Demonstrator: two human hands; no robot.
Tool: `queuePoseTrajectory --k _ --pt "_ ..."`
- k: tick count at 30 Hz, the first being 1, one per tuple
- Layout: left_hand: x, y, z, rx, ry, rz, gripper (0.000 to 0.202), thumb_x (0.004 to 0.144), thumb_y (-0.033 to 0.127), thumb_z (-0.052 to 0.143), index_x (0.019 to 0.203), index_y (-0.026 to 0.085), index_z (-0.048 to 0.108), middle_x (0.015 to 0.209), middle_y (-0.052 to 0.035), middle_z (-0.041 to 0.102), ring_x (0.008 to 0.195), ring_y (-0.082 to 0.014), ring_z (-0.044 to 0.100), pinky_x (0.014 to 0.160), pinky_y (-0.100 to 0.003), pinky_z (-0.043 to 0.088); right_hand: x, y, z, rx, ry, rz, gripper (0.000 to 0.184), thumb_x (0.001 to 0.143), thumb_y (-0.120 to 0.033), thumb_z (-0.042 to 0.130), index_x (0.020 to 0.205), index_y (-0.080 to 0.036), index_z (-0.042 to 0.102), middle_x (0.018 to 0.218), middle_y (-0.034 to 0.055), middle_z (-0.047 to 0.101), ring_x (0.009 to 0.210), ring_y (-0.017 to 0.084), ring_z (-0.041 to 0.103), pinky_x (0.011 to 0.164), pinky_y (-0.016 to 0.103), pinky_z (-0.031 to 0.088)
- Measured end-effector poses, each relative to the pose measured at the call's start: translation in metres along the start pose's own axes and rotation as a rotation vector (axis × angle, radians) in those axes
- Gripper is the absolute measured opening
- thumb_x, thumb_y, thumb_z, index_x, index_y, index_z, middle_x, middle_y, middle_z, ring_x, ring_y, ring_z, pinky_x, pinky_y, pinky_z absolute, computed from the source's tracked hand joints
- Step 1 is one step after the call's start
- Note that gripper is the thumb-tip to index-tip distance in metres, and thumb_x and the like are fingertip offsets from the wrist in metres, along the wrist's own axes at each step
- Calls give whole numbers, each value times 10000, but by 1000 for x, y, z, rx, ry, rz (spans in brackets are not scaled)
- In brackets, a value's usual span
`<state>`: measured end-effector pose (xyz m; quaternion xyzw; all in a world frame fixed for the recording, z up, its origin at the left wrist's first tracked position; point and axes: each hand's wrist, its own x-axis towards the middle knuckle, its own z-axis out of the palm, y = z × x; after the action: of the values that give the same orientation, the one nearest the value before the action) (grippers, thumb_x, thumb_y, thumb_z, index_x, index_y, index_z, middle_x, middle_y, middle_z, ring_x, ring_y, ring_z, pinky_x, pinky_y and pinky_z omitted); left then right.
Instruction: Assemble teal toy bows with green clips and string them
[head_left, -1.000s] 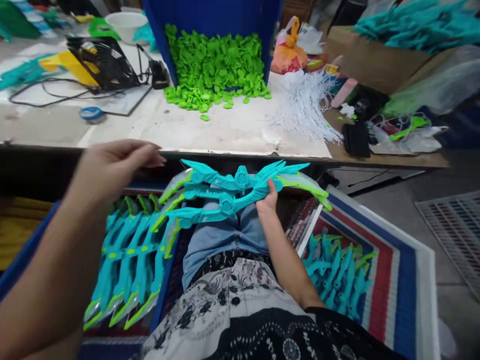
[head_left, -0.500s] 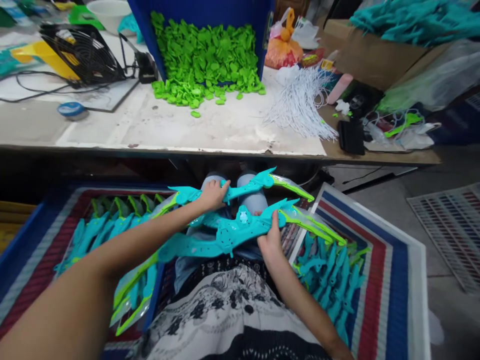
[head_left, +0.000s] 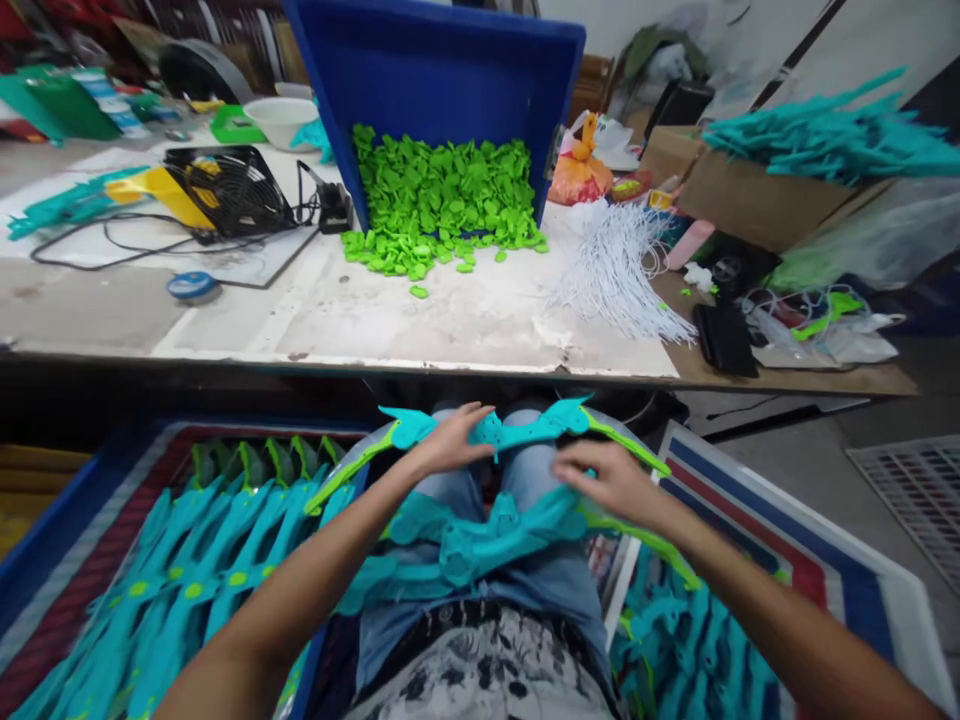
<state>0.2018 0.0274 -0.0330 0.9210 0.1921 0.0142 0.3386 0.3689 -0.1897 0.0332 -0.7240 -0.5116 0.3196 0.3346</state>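
A turquoise toy bow (head_left: 527,434) with lime-green tips lies across my knees. My left hand (head_left: 454,440) grips it left of its middle, fingers over the top and thumb below. Closer to my body, more turquoise bow pieces (head_left: 480,552) rest on my lap, partly overlapping. My right hand (head_left: 611,482) hovers above their right end, just below the far bow. Its fingers are curled together in a pinch, and what they hold, if anything, is too small to make out.
On the table (head_left: 480,335), a tipped blue bin (head_left: 450,80) spills lime-green pieces (head_left: 450,190). White cords (head_left: 626,275) lie right of it; a black fan (head_left: 229,190) stands left. Crates of bows (head_left: 202,580) and turquoise parts (head_left: 690,630) flank my legs.
My right hand has let go of the near bow piece and risen with fingers curled. The near pieces sit lower on my lap. The view has tilted up, showing more of the table.
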Motion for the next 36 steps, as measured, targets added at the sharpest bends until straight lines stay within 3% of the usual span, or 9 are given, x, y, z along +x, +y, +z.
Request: queuePoseTrajectory --k 5,8,11,15,19,24,29,33,36 --pt "77 -74 -148 26 789 -211 589 822 525 504 1200 79 576 1285 -166 570 1255 -261 473 1071 -395 351 214 6 -48 -268 355 -61 340 831 -324 559 1101 -153 676 1173 116 655 1147 269 559 1059 418 371" --pt "132 -131 -215 104 830 -380 811 823 675 399 1311 32 468 1466 -153 382 1386 -350 250 1095 -493 238 325 28 -71 -418 421 12 520 835 -283 569 1291 -38 523 1367 195 497 1319 278 398 1154 396 242" --pt "174 -170 -238 64 695 -515 877 814 736 381 1409 92 361 1531 -158 252 1390 -414 190 1080 -596 206 405 51 -102 -467 543 164 634 865 -379 539 1407 -88 387 1482 188 335 1403 316 233 1156 492 197" --pt "209 -186 -221 97 658 -612 792 793 689 506 1391 175 431 1522 -189 256 1387 -473 154 1052 -678 181 466 70 -122 -405 595 369 620 908 -556 393 1443 -247 332 1535 145 220 1396 373 202 1073 630 210" --pt "222 -174 -187 222 684 -447 620 823 576 551 1299 178 550 1428 -164 404 1323 -406 313 1060 -563 256 473 64 -84 -540 525 221 518 916 -522 401 1341 -239 486 1422 151 394 1298 353 352 1072 579 249" --pt "215 -142 -147 290 584 -195 587 827 526 537 1319 205 536 1288 -145 528 1241 -319 416 1059 -438 297 422 40 -25 -608 282 -193 395 914 -365 450 1255 -202 565 1282 147 527 1221 310 423 1057 501 322" --pt "187 -120 -125 181 435 109 702 829 524 535 1407 149 403 1353 -155 504 1261 -292 428 1078 -440 297 346 36 -26 -532 34 -471 372 869 -272 526 1230 -200 582 1331 111 509 1241 248 437 1076 438 334" --pt "150 -99 -121 6 689 141 650 822 475 560 1358 130 434 1367 -160 495 1266 -260 447 1058 -407 354 289 34 -29 -494 271 -472 273 902 -286 485 1094 -189 652 1126 113 603 1081 237 516 961 409 414" --pt "111 -69 -113 -110 882 53 457 839 453 538 1158 128 582 1157 -133 628 1092 -228 569 920 -354 470 262 29 -14 -605 228 -480 224 879 -339 538 935 -176 682 977 121 615 933 246 524 845 403 446"
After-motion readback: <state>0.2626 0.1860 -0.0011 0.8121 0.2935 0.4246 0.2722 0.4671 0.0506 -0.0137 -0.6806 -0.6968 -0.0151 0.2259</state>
